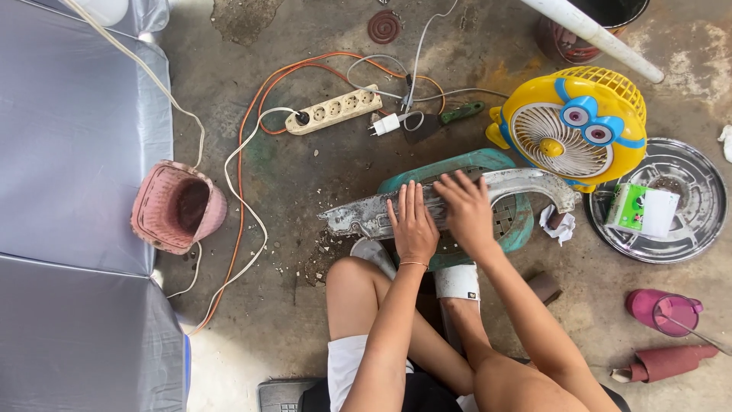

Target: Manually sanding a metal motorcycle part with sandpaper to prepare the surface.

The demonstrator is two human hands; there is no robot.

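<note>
I press my left hand point(412, 225) and right hand point(467, 212), fingers flat, gripping nothing, on the grey metal panel point(358, 217) over the teal stool point(512, 221).

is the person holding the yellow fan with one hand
No, both the left hand and the right hand press flat on the grey metal panel, while the yellow fan stands apart, untouched.
</note>
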